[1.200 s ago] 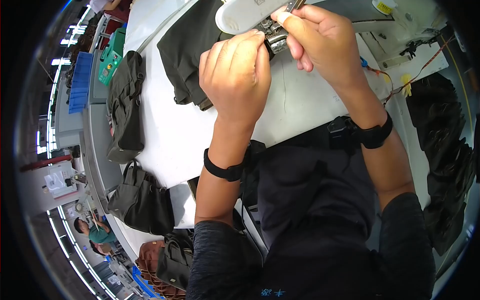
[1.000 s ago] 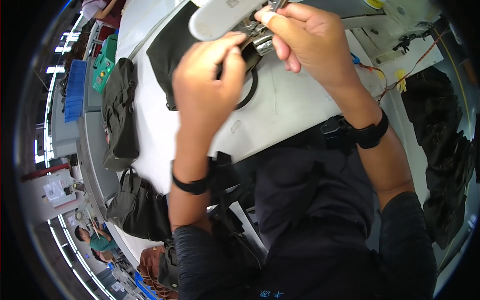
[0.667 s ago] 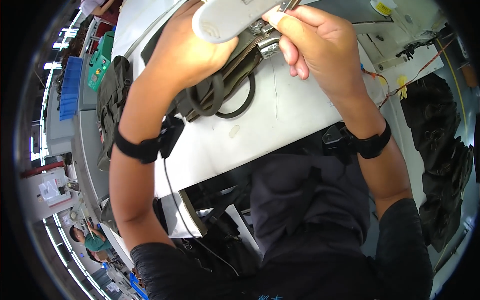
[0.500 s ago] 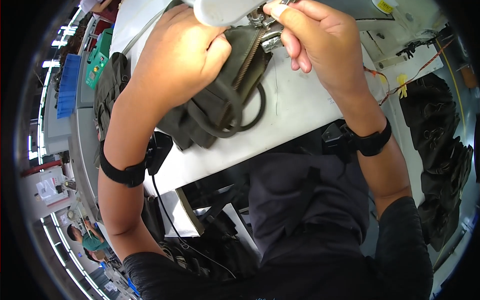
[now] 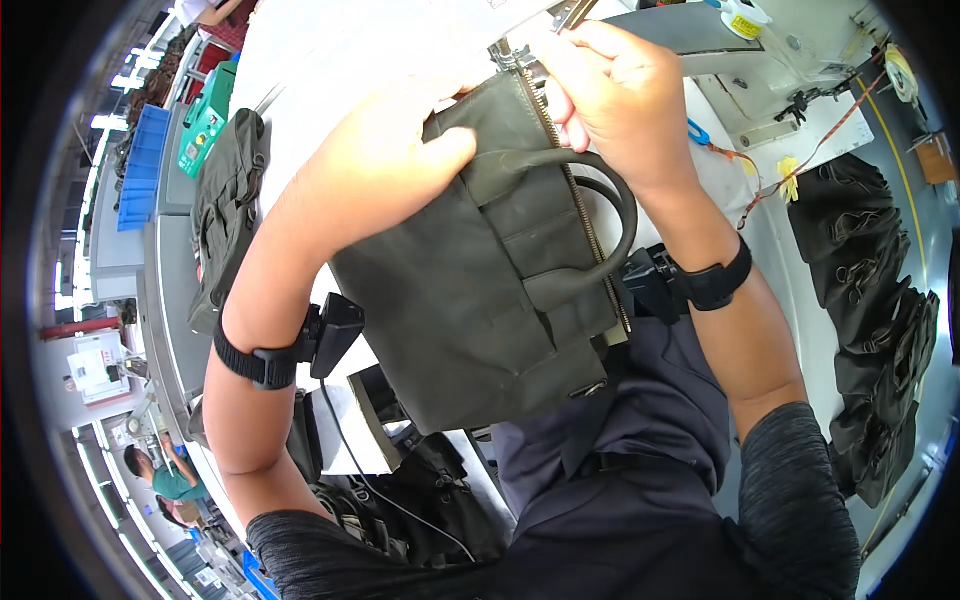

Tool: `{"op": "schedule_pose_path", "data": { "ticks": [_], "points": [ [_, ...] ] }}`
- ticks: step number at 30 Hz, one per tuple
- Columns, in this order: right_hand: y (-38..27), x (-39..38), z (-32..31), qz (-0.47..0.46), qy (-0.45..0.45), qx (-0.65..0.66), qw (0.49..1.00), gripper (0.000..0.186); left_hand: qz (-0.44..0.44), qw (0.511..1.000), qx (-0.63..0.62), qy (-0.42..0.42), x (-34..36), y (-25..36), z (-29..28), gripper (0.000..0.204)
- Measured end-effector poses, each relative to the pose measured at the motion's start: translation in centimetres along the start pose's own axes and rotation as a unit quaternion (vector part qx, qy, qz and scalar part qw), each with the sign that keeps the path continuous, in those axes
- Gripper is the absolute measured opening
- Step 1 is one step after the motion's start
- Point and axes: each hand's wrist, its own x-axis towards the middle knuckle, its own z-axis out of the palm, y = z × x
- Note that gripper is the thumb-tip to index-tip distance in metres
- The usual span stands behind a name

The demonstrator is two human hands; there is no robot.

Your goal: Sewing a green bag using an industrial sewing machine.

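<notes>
A dark olive handbag (image 5: 450, 310) with two rolled handles and a brass-toothed zipper (image 5: 585, 215) lies across the white table's near edge, partly overhanging my lap. My left hand (image 5: 415, 150) grips its far left edge, thumb on top and the other fingers mostly hidden or washed out by glare. By the far end of the zipper, my right hand (image 5: 625, 105) is closed in a pinch. A thin metal piece (image 5: 575, 15) shows beyond its fingertips; whether they hold it is unclear. Just left of them is a metal machine foot (image 5: 508, 55) at the bag's far corner.
Another olive bag (image 5: 228, 215) lies on the left, near a green box (image 5: 205, 125) and blue bins (image 5: 143, 170). Dark bags (image 5: 860, 330) are heaped at right. Beyond my right hand are a blue-handled tool (image 5: 698, 132) and a yellow-labelled container (image 5: 745, 20).
The bag, bunched up before, now lies spread flat and reaches toward me, its handles shifted right. My left hand has moved down its edge; my right hand has come slightly nearer.
</notes>
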Motion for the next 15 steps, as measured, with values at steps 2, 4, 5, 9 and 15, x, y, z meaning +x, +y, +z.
{"op": "schedule_pose_path", "data": {
  "ticks": [2, 4, 5, 9, 15],
  "points": [
    [0.2, -0.3, -0.3, 0.007, -0.001, -0.029, 1.000, 0.016, -0.102, 0.990, -0.075, -0.053, 0.9, 0.1, 0.0, 0.036],
    [0.4, -0.9, -0.9, 0.006, -0.003, -0.052, 0.999, 0.016, -0.135, 0.986, -0.072, -0.067, 1.8, -0.1, 0.3, 0.035],
    [0.6, -1.4, -1.5, -0.005, 0.012, -0.014, 1.000, 0.019, -0.114, 0.987, -0.109, -0.032, 2.1, -0.3, 0.5, 0.035],
    [1.3, -3.9, -5.5, 0.089, 0.033, 0.034, 0.995, 0.026, -0.134, 0.969, -0.201, -0.055, 2.4, -2.7, 1.5, 0.033],
    [2.9, -5.7, -7.0, 0.321, -0.212, 0.254, 0.887, 0.038, -0.170, 0.852, -0.494, 0.020, 2.1, -7.0, 2.6, 0.030]
  ]
}}
